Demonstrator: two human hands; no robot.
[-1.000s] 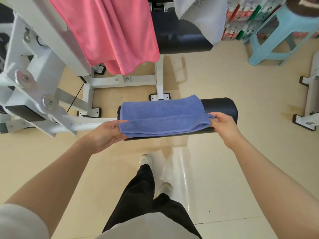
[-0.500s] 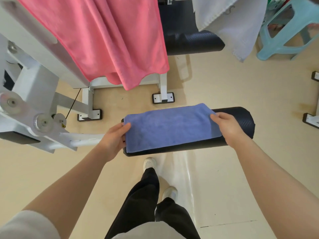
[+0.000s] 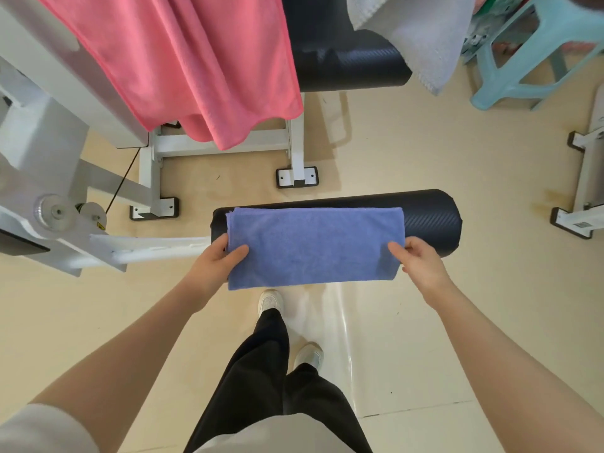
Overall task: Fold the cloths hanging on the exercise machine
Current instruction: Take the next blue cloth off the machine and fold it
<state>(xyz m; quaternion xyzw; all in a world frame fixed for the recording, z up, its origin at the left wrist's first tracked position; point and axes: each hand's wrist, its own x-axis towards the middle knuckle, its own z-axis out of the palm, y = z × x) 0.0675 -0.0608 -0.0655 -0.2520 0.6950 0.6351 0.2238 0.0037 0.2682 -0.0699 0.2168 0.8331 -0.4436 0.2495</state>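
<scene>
Folded blue terry cloth [image 3: 313, 246] lies draped over the black cylindrical foam roller pad [image 3: 431, 217] of the white steel exercise machine [image 3: 49, 132], its near edge hanging just past the pad. Left hand [image 3: 215, 263] pinches the cloth's left edge, thumb on top. Right hand [image 3: 421, 263] pinches the right edge. Beyond the pad hang a pink cloth [image 3: 196, 60] and a grey-white cloth [image 3: 421, 37].

You see blue cloth [image 3: 313, 246] folded into flat rectangle, draped over near black foam roller [image 3: 428, 220], near edge overhanging. Pink cloth [image 3: 196, 60] hangs unfolded far left on exercise machine [image 3: 42, 132]; white cloth [image 3: 421, 37] hangs far right.
</scene>
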